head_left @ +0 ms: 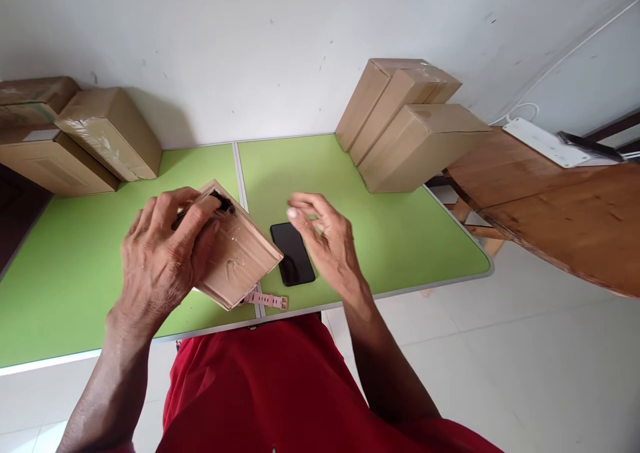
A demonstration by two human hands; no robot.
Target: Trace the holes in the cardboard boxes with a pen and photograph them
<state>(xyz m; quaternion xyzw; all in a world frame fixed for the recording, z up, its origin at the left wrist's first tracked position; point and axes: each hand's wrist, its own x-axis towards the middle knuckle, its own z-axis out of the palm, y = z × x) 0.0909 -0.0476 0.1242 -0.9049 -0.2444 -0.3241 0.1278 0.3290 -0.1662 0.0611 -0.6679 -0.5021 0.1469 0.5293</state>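
Note:
My left hand (165, 253) is closed around a small taped cardboard box (240, 253), holding it tilted above the green table (400, 233). A small black object (223, 203) sits under my left fingers at the box's top corner. My right hand (323, 236) hovers to the right of the box with its fingers loosely spread and nothing in it. Below that hand a black phone (293, 254) lies flat, screen up. A pink watch strap (265, 300) pokes out from under the box near the table's front edge.
Three cardboard boxes (410, 133) lean against the wall at the back right, more cardboard boxes (75, 140) stand at the back left. A wooden bench (555, 206) with a white power strip (545, 143) stands to the right of the table.

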